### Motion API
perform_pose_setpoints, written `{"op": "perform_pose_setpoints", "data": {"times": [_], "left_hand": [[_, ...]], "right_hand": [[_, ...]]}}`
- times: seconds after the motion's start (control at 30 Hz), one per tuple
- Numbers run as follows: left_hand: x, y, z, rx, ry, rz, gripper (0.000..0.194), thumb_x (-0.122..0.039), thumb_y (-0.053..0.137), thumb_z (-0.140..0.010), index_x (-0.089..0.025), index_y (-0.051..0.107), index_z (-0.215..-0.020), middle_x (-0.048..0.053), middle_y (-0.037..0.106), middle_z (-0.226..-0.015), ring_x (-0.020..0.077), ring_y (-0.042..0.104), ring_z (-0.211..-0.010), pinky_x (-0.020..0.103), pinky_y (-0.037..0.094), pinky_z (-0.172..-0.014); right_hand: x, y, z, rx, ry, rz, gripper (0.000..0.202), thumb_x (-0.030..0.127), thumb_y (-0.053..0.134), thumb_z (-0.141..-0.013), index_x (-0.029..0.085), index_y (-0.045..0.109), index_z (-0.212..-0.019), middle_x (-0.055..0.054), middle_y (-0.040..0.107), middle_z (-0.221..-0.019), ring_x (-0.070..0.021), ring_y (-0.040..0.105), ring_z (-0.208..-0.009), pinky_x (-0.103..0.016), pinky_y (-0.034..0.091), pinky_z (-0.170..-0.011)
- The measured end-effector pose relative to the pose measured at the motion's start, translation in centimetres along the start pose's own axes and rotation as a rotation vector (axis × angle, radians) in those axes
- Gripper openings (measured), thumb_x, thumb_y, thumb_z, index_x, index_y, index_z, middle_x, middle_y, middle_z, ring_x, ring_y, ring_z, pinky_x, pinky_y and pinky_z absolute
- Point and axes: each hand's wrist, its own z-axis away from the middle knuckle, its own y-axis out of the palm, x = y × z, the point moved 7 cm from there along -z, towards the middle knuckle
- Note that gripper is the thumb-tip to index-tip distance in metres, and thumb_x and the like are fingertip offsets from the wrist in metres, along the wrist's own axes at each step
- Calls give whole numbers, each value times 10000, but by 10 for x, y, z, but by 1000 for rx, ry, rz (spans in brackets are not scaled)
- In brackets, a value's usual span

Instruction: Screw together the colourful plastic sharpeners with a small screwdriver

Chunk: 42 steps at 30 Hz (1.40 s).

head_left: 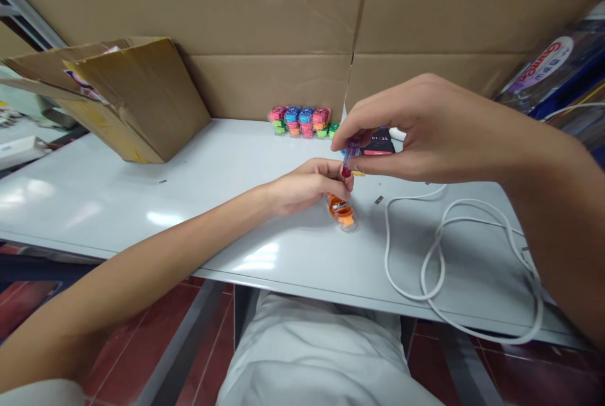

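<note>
With its fingers pinched, my right hand [416,132] holds a small screwdriver [351,152] that has a clear purple handle and a red collar. The tool points down just above the fingers of my left hand [309,186]. Those fingers close on the far end of an orange pencil sharpener [341,209] in a clear shell, resting on the table. A metal blade shows in the middle of the sharpener. Its far end is hidden under my left fingers, and I cannot tell whether the screwdriver tip touches it.
Several stacked colourful pieces in clear shells [299,121] line the back of the table [227,182]. A phone [379,142] lies behind my right hand. One loose metal blade [379,200] and a looped white cable [442,267] are on the right. A cardboard box [142,100] stands left.
</note>
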Motion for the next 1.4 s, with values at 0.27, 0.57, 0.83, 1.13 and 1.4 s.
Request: {"op": "perform_pose_setpoints", "data": {"times": [0.27,0.57,0.83,1.13,1.4], "left_hand": [[-2,1,1,-7,4,-17,126,-79,673,-649,-153,579,-690,-11,539,-746,114,519,-698,288,400,-667],[-3,1,2,-6,2,0,152,-46,666,-625,-152,562,-654,-18,518,-717,106,491,-684,281,390,-652],[-1,-2,0,0,12,-3,173,-24,642,-578,-152,568,-669,-13,538,-738,115,511,-694,274,394,-624],[-4,-8,3,10,25,-46,177,-37,679,-641,-141,646,-781,10,618,-810,131,598,-756,286,484,-689],[-34,-12,13,59,205,-367,141,-209,788,-787,-146,680,-853,41,707,-819,180,691,-808,333,556,-782]], "right_hand": [[-5,1,-2,-29,63,59,156,341,620,-925,235,733,-905,-27,737,-786,-192,637,-696,-359,462,-658],[-2,5,-3,8,74,29,153,278,615,-893,279,750,-966,-18,742,-843,-210,637,-797,-346,458,-740],[3,8,-5,29,24,2,202,268,574,-915,251,759,-995,-16,746,-832,-166,570,-671,-320,418,-682],[5,8,-4,57,-1,1,205,254,570,-919,246,773,-941,-5,738,-812,-158,571,-662,-323,385,-667],[3,6,0,81,8,11,223,127,553,-866,224,751,-900,-26,736,-829,-160,561,-673,-328,367,-646]]}}
